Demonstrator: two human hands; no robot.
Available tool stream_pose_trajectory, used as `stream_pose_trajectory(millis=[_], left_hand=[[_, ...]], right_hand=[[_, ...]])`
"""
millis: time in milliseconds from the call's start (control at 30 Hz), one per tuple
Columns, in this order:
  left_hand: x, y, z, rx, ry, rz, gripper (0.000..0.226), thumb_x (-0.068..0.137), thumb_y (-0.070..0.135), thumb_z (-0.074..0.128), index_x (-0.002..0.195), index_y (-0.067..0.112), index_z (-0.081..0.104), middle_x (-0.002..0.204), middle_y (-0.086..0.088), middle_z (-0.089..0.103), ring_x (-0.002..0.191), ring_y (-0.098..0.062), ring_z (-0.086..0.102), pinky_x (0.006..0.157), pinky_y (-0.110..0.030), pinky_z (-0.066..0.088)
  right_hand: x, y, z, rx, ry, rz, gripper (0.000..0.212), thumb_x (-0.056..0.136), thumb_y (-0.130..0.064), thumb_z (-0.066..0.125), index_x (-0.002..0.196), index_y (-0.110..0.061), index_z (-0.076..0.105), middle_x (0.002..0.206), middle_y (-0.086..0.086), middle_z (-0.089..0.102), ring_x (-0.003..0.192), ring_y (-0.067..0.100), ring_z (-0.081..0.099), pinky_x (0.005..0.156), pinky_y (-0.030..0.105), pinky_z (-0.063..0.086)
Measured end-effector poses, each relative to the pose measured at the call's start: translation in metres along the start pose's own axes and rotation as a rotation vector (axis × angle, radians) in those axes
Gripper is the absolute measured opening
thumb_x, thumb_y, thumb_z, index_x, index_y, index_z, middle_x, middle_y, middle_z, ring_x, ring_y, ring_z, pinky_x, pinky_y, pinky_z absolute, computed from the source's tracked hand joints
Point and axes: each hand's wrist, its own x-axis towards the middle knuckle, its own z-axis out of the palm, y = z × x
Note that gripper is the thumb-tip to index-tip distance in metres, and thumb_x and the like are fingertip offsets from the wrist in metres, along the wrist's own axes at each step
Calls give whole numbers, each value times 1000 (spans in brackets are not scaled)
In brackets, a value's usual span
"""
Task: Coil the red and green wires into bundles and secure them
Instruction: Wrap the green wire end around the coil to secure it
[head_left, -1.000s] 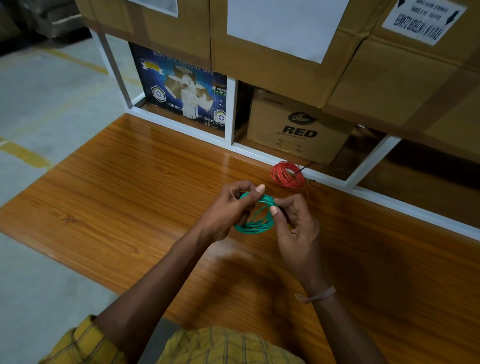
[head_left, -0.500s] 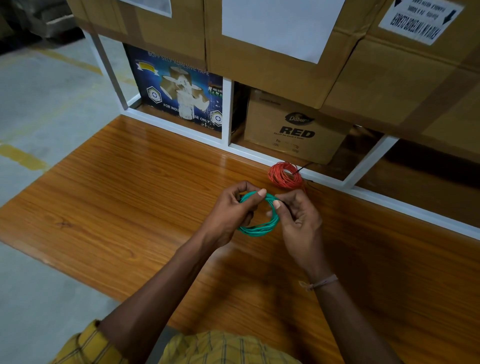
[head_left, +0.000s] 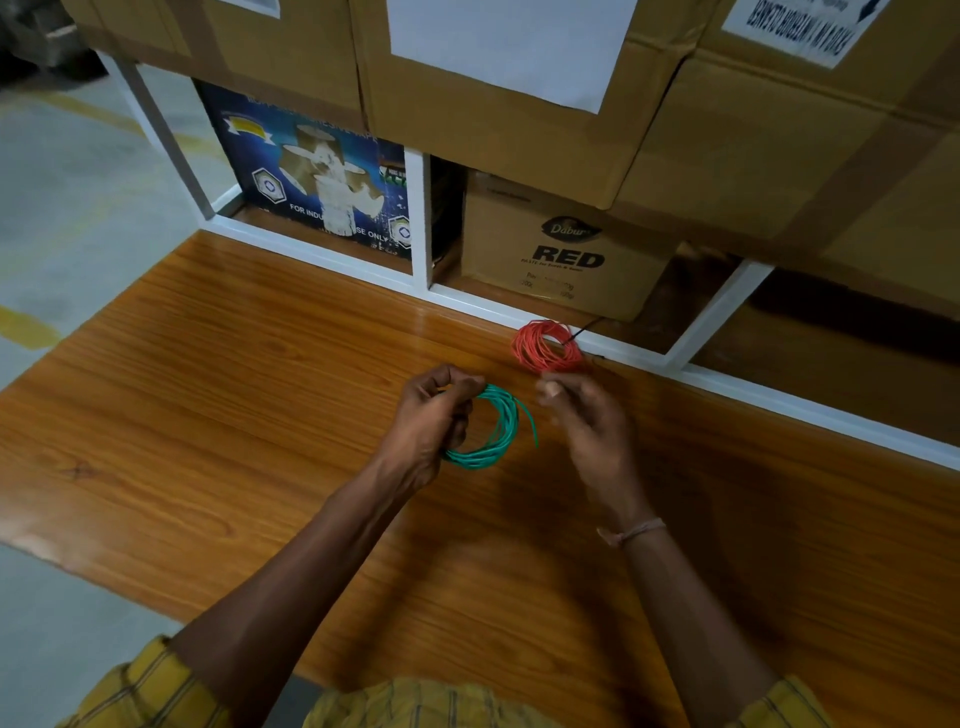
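Observation:
A green wire coil (head_left: 498, 434) hangs just above the wooden table, and my left hand (head_left: 434, 418) pinches its left side. One loose green end curves out on the coil's right side. My right hand (head_left: 582, 415) is a little to the right of the coil, blurred, with fingers loosely curled and apart from the wire. A red wire coil (head_left: 545, 347) lies flat on the table behind my right hand, against the white shelf frame, with a thin black tie sticking out of it.
The wooden table (head_left: 260, 415) runs up to a white shelf frame (head_left: 421, 234). A blue printed box (head_left: 311, 176) and a brown carton marked RED (head_left: 566, 249) sit on the low shelf. Large cartons (head_left: 519, 104) overhang from above. Grey floor lies left.
My right hand has let go of the green coil and moved off to the right. My left hand still holds the coil, which now hangs rounder and open.

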Motion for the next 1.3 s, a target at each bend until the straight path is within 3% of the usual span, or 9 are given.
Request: stream_pose_trajectory(millis=[100, 200, 433, 667, 733, 867, 1000, 1167, 1300], left_hand=[[6, 0, -3, -21, 6, -9, 23, 102, 7, 64, 81, 13, 58, 50, 9, 40, 37, -4, 28, 38, -17, 21], [9, 1, -4, -26, -7, -12, 22, 103, 7, 63, 82, 13, 58, 53, 8, 40, 39, -6, 28, 39, -18, 21], [19, 2, -4, -61, -1, -25, 23, 103, 7, 63, 82, 14, 55, 53, 7, 36, 39, -6, 25, 39, -18, 19], [23, -2, -3, -129, 3, -56, 28, 104, 7, 61, 79, 14, 52, 54, 6, 36, 38, -6, 24, 40, -17, 18], [23, -2, -1, -154, 17, -56, 30, 104, 7, 61, 77, 15, 51, 53, 7, 37, 37, -6, 24, 38, -16, 20], [20, 0, -2, -191, 30, -65, 30, 104, 7, 61, 77, 16, 52, 52, 7, 36, 37, -6, 24, 37, -15, 20], [11, 5, -1, -201, 57, -70, 31, 104, 7, 61, 77, 17, 51, 50, 8, 37, 36, -5, 23, 37, -15, 18], [-3, 11, 2, -209, 113, -81, 30, 105, 7, 61, 79, 17, 50, 50, 7, 38, 35, -5, 24, 37, -14, 19], [-11, 13, 6, -179, 138, -76, 29, 105, 9, 62, 81, 18, 50, 48, 9, 40, 34, -4, 27, 35, -15, 21]], right_hand=[[37, 21, -28, -209, 181, 72, 17, 101, -20, 66, 118, -20, 71, 117, -8, 69, 111, 11, 65, 88, 25, 54], [77, 48, -54, -459, 206, 124, 19, 99, -13, 68, 118, -11, 69, 120, 1, 65, 111, 17, 64, 77, 14, 45], [123, 76, -65, -779, 194, 176, 12, 96, -13, 72, 107, -14, 72, 125, 9, 59, 107, 22, 62, 87, 27, 42], [127, 88, -64, -1067, 176, 114, 3, 94, -20, 69, 94, -21, 72, 115, 10, 60, 107, 32, 62, 93, 52, 55], [120, 83, -61, -1009, 141, 133, 7, 97, -17, 65, 96, -17, 71, 118, 11, 58, 110, 31, 61, 97, 48, 53], [92, 50, -56, -636, 16, 162, 11, 105, -19, 57, 111, -17, 66, 117, 4, 61, 106, 22, 62, 75, 26, 47], [53, -10, -43, -267, -50, 122, 8, 103, -17, 61, 101, -22, 67, 91, -1, 66, 85, 16, 65, 71, 28, 54], [6, -76, -32, -189, -308, -35, 14, 98, -9, 68, 104, -21, 73, 102, -5, 74, 96, 9, 70, 77, 25, 58], [-15, -86, -13, -464, -381, -291, 18, 94, -2, 71, 100, -18, 75, 100, -7, 70, 96, 8, 67, 79, 15, 52]])
